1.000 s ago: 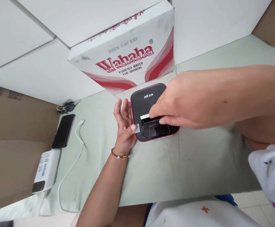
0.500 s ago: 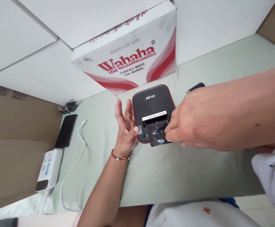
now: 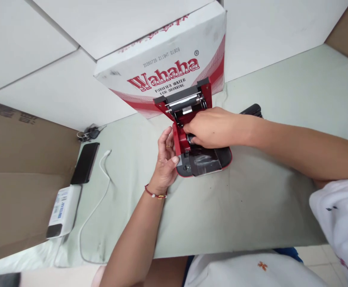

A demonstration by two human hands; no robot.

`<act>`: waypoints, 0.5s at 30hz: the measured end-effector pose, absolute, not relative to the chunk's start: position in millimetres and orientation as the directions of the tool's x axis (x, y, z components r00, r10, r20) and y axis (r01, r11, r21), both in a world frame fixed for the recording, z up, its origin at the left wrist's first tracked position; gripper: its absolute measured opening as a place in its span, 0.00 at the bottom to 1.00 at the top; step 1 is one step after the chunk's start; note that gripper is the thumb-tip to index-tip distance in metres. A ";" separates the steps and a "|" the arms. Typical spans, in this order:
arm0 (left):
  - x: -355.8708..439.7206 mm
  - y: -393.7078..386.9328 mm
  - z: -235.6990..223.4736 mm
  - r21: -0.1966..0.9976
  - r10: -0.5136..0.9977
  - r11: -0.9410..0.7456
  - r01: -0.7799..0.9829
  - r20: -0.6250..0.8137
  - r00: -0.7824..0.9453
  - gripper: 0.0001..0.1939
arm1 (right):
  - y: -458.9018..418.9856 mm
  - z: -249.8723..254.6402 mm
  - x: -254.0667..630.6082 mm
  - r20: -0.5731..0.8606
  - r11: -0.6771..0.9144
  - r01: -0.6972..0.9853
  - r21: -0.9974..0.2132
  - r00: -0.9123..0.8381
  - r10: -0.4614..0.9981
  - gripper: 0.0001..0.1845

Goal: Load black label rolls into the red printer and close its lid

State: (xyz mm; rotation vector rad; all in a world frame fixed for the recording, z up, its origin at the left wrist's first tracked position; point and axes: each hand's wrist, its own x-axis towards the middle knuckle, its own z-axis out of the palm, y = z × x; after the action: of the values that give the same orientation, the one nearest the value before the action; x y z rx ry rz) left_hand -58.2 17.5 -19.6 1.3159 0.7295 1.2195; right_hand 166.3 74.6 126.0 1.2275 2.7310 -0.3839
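Observation:
A small black and red printer sits on the pale green table with its lid raised upright, showing a roller and red inner walls. My left hand rests against the printer's left side, thumb pressed on its front corner. My right hand reaches into the open compartment with fingers curled; what they grip is hidden. A shiny dark film covers the front panel.
A white and red Wahaha carton stands right behind the printer. At the left lie keys, a black phone, a white cable and a white power bank. A black object peeks behind my right forearm. Brown cardboard lies far left.
The printer's lid has swung up and open. My right hand moved from the front slot into the opened compartment. My left hand stays at the left side.

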 end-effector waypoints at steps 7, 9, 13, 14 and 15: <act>-62.5 19.8 -20.7 0.963 0.929 -0.157 -0.217 0.219 0.298 0.44 | 75.7 123.6 161.6 -0.278 0.654 0.747 -0.119 -0.658 0.700 0.18; -62.8 20.2 -20.8 0.965 0.929 -0.154 -0.212 0.214 0.302 0.44 | 77.7 123.7 163.3 -0.262 0.660 0.737 -0.147 -0.672 0.692 0.16; -61.0 19.9 -21.2 0.962 0.930 -0.158 -0.223 0.221 0.294 0.44 | 72.4 135.2 173.1 -0.213 0.685 0.694 -0.222 -0.720 0.661 0.15; -60.3 19.7 -21.1 0.961 0.931 -0.160 -0.228 0.223 0.290 0.43 | 69.1 141.6 177.2 -0.185 0.701 0.665 -0.258 -0.746 0.639 0.15; -59.5 19.4 -21.0 0.959 0.932 -0.161 -0.232 0.226 0.284 0.43 | 65.6 149.4 182.1 -0.158 0.718 0.624 -0.308 -0.778 0.608 0.14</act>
State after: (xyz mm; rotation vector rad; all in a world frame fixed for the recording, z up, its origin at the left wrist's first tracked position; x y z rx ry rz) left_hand -59.5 19.4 -21.0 1.3259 0.7278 1.2022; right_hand 182.1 65.6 149.4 1.0295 2.8698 -0.5393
